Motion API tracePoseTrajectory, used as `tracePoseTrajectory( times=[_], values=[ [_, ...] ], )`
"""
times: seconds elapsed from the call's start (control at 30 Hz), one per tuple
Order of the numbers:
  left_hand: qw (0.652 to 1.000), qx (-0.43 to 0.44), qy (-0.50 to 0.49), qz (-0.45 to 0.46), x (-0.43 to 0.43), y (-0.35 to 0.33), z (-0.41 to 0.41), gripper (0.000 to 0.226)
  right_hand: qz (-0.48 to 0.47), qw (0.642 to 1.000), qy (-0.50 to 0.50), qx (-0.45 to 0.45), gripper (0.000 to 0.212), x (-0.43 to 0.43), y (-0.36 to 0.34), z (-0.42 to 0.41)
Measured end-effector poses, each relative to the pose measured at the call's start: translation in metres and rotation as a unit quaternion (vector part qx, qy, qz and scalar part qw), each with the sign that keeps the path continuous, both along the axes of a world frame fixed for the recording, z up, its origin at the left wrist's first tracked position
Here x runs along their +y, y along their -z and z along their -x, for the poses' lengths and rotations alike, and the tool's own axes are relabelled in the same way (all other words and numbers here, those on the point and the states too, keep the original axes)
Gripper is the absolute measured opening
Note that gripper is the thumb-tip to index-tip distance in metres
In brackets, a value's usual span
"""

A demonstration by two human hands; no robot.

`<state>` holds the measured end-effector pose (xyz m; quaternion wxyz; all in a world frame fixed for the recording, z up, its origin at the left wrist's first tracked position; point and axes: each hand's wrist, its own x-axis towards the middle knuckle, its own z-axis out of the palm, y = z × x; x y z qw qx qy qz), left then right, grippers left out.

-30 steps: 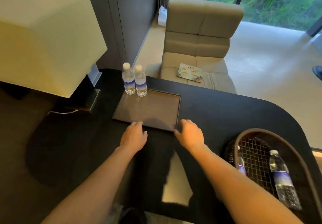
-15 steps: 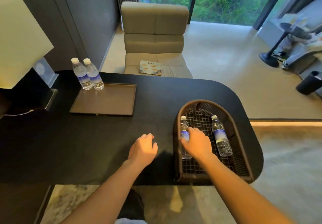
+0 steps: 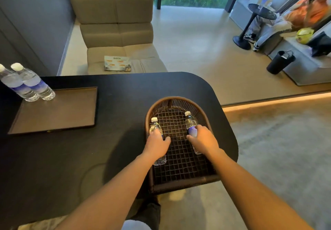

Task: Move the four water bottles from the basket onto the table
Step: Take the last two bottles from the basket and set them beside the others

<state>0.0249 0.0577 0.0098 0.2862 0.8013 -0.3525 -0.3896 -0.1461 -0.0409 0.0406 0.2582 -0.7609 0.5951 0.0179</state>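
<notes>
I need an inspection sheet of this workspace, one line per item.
Surface: black table, rounded corner.
Job's things: two bottles lying in the basket; two upright bottles at the tray's far left corner.
Clutter: nothing seen.
Grippers: left hand and right hand each laid over a basket bottle; grip not clear.
Cables: nothing seen.
Surroundings: chair with leaflet, side table, black bin.

Both forearms outstretched, left hand [image 3: 156, 141] and right hand [image 3: 204, 138] palm-down, fingers curled in grip.
</notes>
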Motion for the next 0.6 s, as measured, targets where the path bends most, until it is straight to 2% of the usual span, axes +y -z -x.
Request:
tracePoseTrajectory(
  times=[0.1, 0.17, 0.3, 0.47, 0.6],
  values=[
    [0.997, 0.026, -0.025, -0.061, -0.032, 0.018, 0.002, 0.078, -0.046, 0.998, 0.027, -0.027, 0.052, -0.030, 0.016, -0.004],
    [0.994, 0.022, -0.031, -0.100, -0.049, 0.028, 0.004, 0.091, -0.065, 0.997, 0.036, -0.029, 0.059, -0.048, 0.026, -0.010],
    [0.986, -0.031, -0.055, -0.151, -0.070, 0.038, 0.006, 0.089, -0.110, 0.993, 0.042, -0.011, 0.059, -0.071, 0.044, -0.024],
    [0.974, -0.109, -0.047, -0.195, -0.093, 0.040, 0.008, 0.084, -0.025, 0.995, 0.024, 0.090, 0.051, -0.080, 0.058, -0.038],
    [0.972, -0.106, -0.015, -0.209, -0.109, 0.052, -0.007, 0.076, -0.060, 0.993, 0.011, 0.099, 0.051, -0.100, 0.069, -0.048]
  ],
)
